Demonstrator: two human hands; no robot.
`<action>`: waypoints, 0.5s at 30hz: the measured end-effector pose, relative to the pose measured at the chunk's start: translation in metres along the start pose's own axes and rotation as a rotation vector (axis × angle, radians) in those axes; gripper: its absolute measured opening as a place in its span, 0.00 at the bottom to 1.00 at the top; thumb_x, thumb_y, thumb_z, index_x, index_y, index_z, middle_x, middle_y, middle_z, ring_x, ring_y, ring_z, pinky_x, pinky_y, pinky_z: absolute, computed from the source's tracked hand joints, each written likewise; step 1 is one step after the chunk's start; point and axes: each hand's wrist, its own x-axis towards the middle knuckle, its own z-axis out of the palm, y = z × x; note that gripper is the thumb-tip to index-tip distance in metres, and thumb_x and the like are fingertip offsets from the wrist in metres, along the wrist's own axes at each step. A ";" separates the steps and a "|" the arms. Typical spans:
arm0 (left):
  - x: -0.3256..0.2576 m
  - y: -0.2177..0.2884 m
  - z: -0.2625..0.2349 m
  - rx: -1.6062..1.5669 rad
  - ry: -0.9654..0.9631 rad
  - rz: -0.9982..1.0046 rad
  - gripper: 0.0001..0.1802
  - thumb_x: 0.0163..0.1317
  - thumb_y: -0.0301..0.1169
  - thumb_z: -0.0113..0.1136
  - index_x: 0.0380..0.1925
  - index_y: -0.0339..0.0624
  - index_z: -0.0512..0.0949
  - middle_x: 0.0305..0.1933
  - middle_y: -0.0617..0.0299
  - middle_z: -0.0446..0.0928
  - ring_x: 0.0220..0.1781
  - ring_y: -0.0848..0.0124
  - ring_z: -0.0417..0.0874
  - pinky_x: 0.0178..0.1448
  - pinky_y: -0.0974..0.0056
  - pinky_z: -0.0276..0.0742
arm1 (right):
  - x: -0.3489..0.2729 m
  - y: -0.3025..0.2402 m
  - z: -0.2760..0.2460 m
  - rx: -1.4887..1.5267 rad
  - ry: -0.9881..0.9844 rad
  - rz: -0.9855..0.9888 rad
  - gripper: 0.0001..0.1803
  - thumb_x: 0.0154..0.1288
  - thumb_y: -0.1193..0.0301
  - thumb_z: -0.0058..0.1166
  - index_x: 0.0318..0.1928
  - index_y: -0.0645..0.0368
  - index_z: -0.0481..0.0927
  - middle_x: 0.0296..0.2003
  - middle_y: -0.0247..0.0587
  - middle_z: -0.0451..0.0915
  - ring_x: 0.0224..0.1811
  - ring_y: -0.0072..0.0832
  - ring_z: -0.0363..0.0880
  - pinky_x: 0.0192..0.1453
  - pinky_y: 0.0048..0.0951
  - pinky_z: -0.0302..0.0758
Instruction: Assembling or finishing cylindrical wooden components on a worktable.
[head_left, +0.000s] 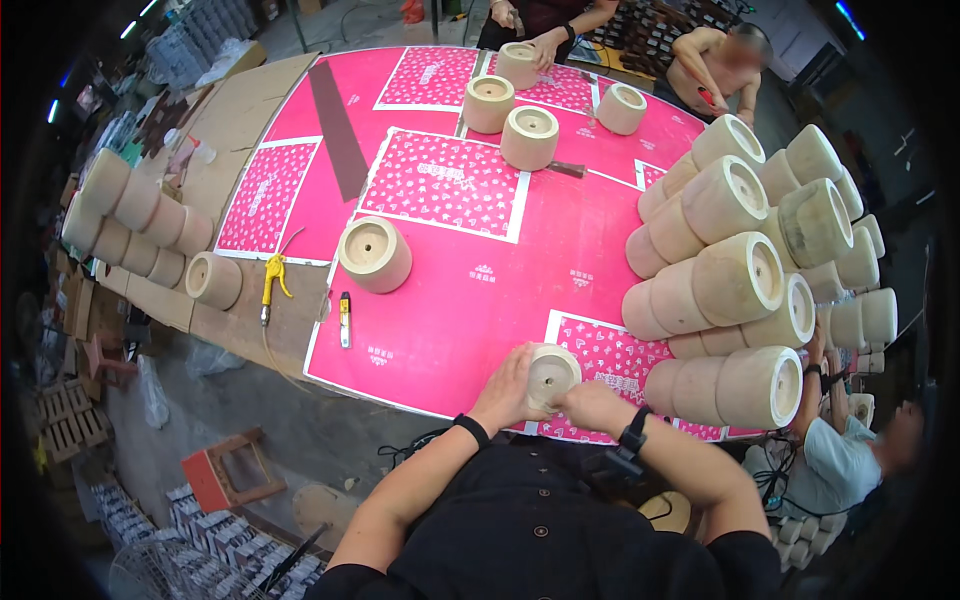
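Note:
At the table's near edge stands a pale round wooden block (553, 371), its hollowed top with a small centre hole facing up. My left hand (508, 385) wraps round its left side and steadies it. Against its right side my right hand (592, 405) is closed; whatever the fingers hold, if anything, is hidden. Farther left on the pink sheet sits another hollowed wooden block (374, 255). Near it lies a small yellow and white utility knife (345, 320).
Stacks of wooden blocks rise on the right (712, 290) and left (140, 210). A yellow air blow gun (272, 285) with a hose lies at the left table edge. Across the table a person's hand (548, 46) touches a block. Another person (840, 455) is at right. A red stool (232, 468) stands lower left.

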 end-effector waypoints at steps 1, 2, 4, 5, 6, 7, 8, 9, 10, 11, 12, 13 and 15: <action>0.001 0.002 -0.001 0.001 -0.012 -0.007 0.70 0.35 0.47 0.82 0.71 0.32 0.46 0.71 0.36 0.55 0.74 0.45 0.58 0.75 0.51 0.60 | 0.002 0.012 -0.007 -0.180 -0.050 -0.107 0.08 0.62 0.66 0.51 0.34 0.55 0.82 0.26 0.48 0.82 0.30 0.42 0.84 0.33 0.45 0.78; 0.002 0.004 -0.003 0.002 -0.015 -0.004 0.70 0.35 0.47 0.82 0.71 0.32 0.46 0.71 0.36 0.55 0.74 0.45 0.58 0.75 0.51 0.60 | 0.007 0.021 -0.013 -0.359 -0.102 -0.215 0.07 0.61 0.67 0.51 0.33 0.55 0.81 0.25 0.47 0.81 0.28 0.38 0.84 0.29 0.43 0.78; 0.002 0.005 -0.006 -0.002 -0.024 -0.016 0.69 0.35 0.47 0.81 0.71 0.32 0.47 0.71 0.36 0.56 0.73 0.45 0.59 0.74 0.51 0.62 | 0.017 0.020 -0.019 -0.419 0.030 -0.261 0.06 0.59 0.68 0.52 0.30 0.55 0.79 0.23 0.45 0.80 0.24 0.36 0.83 0.24 0.38 0.76; 0.001 0.007 -0.006 -0.001 -0.028 -0.015 0.69 0.35 0.47 0.81 0.71 0.32 0.47 0.71 0.36 0.56 0.73 0.45 0.59 0.74 0.51 0.62 | 0.025 0.025 -0.012 -0.475 0.131 -0.371 0.06 0.59 0.68 0.52 0.30 0.56 0.78 0.23 0.43 0.79 0.23 0.36 0.82 0.24 0.37 0.76; 0.001 0.007 -0.007 0.008 -0.015 -0.004 0.69 0.35 0.47 0.81 0.70 0.31 0.48 0.70 0.36 0.56 0.73 0.45 0.60 0.73 0.51 0.63 | 0.031 0.024 -0.010 -0.531 0.233 -0.484 0.06 0.59 0.68 0.52 0.29 0.56 0.77 0.23 0.42 0.78 0.21 0.35 0.81 0.24 0.36 0.76; 0.002 0.007 -0.007 0.016 -0.002 0.007 0.68 0.34 0.47 0.81 0.70 0.31 0.48 0.70 0.37 0.56 0.72 0.45 0.61 0.72 0.51 0.64 | 0.032 0.023 -0.007 -0.678 0.230 -0.470 0.06 0.57 0.68 0.53 0.32 0.56 0.81 0.22 0.35 0.77 0.21 0.33 0.81 0.25 0.34 0.76; 0.003 0.007 -0.007 0.017 -0.003 0.006 0.68 0.34 0.47 0.81 0.70 0.31 0.48 0.70 0.37 0.56 0.72 0.45 0.61 0.72 0.51 0.64 | 0.031 0.021 -0.005 -0.677 0.230 -0.470 0.06 0.57 0.68 0.53 0.32 0.56 0.81 0.22 0.35 0.77 0.21 0.33 0.81 0.25 0.34 0.76; 0.003 0.009 -0.006 0.014 -0.008 -0.015 0.68 0.35 0.47 0.81 0.70 0.32 0.49 0.70 0.37 0.57 0.72 0.45 0.62 0.72 0.51 0.65 | 0.029 0.020 0.002 -0.771 0.185 -0.412 0.07 0.57 0.68 0.53 0.31 0.55 0.81 0.22 0.34 0.77 0.21 0.33 0.80 0.25 0.34 0.76; 0.003 0.011 -0.006 0.010 -0.012 -0.036 0.67 0.35 0.48 0.81 0.70 0.32 0.49 0.70 0.38 0.57 0.71 0.45 0.63 0.71 0.51 0.66 | 0.026 0.019 0.008 -0.864 0.138 -0.352 0.07 0.57 0.67 0.54 0.31 0.55 0.82 0.22 0.33 0.77 0.21 0.33 0.80 0.25 0.35 0.75; 0.003 0.011 -0.006 0.009 -0.014 -0.040 0.67 0.35 0.48 0.81 0.70 0.32 0.49 0.70 0.38 0.57 0.71 0.45 0.63 0.71 0.51 0.66 | 0.024 0.017 0.016 -0.861 0.135 -0.354 0.07 0.57 0.67 0.54 0.31 0.55 0.82 0.22 0.33 0.77 0.21 0.33 0.80 0.25 0.35 0.75; 0.003 0.011 -0.007 0.009 -0.008 -0.041 0.67 0.35 0.48 0.81 0.70 0.33 0.50 0.70 0.38 0.57 0.71 0.45 0.64 0.70 0.51 0.67 | 0.023 0.011 0.020 -0.875 0.116 -0.288 0.08 0.57 0.67 0.54 0.31 0.55 0.83 0.22 0.34 0.78 0.23 0.32 0.81 0.26 0.36 0.76; 0.003 0.012 -0.008 0.008 -0.001 -0.043 0.66 0.35 0.48 0.81 0.70 0.34 0.50 0.70 0.39 0.58 0.70 0.45 0.64 0.70 0.51 0.67 | 0.024 0.007 0.023 -0.890 0.096 -0.222 0.08 0.57 0.66 0.55 0.30 0.56 0.84 0.23 0.34 0.80 0.25 0.32 0.82 0.26 0.37 0.76; 0.003 0.013 -0.007 0.020 0.005 -0.043 0.66 0.35 0.48 0.81 0.70 0.34 0.51 0.70 0.39 0.58 0.70 0.45 0.64 0.70 0.51 0.67 | 0.028 -0.002 0.013 -0.712 -0.091 -0.170 0.11 0.59 0.66 0.54 0.34 0.59 0.83 0.22 0.37 0.79 0.24 0.32 0.82 0.26 0.35 0.75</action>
